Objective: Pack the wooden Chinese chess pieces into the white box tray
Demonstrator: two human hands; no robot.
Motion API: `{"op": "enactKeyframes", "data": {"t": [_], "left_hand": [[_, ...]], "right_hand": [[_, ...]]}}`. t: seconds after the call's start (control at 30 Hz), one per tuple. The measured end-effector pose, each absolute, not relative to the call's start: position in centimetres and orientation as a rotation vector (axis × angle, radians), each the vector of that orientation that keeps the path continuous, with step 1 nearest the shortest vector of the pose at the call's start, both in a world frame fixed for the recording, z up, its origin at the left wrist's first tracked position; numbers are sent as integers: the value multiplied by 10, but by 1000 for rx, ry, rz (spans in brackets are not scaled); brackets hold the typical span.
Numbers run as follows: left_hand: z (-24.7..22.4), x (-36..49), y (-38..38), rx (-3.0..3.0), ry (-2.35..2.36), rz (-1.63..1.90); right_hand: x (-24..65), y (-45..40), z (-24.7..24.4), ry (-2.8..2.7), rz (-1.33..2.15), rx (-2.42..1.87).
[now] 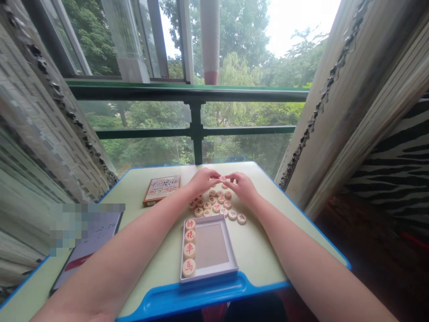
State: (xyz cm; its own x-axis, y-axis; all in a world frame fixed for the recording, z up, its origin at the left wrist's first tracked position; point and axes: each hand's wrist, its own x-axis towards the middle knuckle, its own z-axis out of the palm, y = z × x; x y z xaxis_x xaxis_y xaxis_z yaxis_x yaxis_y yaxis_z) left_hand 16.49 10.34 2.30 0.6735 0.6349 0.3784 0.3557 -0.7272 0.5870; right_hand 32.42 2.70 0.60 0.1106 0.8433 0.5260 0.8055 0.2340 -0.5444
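Over the far part of the table, my left hand (pixel 203 180) and my right hand (pixel 241 185) meet at a round wooden Chinese chess piece (pixel 222 179). Both hands pinch it between their fingertips. Below them lies a loose cluster of Chinese chess pieces (pixel 216 208), some with red and some with dark characters. Nearer to me sits a shallow open box (pixel 233 255). Four red-marked pieces would be several: they stand in a column along its left side, with a red-marked piece (pixel 189 268) nearest me.
A box lid (pixel 162 190) with Chinese lettering lies at the back left. A tablet-like screen (pixel 89 246) rests at the left edge. The pale table (pixel 258 264) has a blue rim and a blue front tray (pixel 197 295). Curtains and a green window rail (pixel 140 92) surround it.
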Motion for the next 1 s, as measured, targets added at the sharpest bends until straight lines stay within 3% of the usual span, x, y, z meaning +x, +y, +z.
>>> {"op": "enactKeyframes", "data": {"t": [0.57,0.8,1.0], "left_hand": [[61,118,54,2546,889,704],[56,79,20,2502,888,511],[38,64,16,2527,821,505]], "right_hand": [[299,-2,37,-1827,207,-1403],[275,-23,45,-2101,462,-1411],[260,-25,38,-2227,439,-1477]]}}
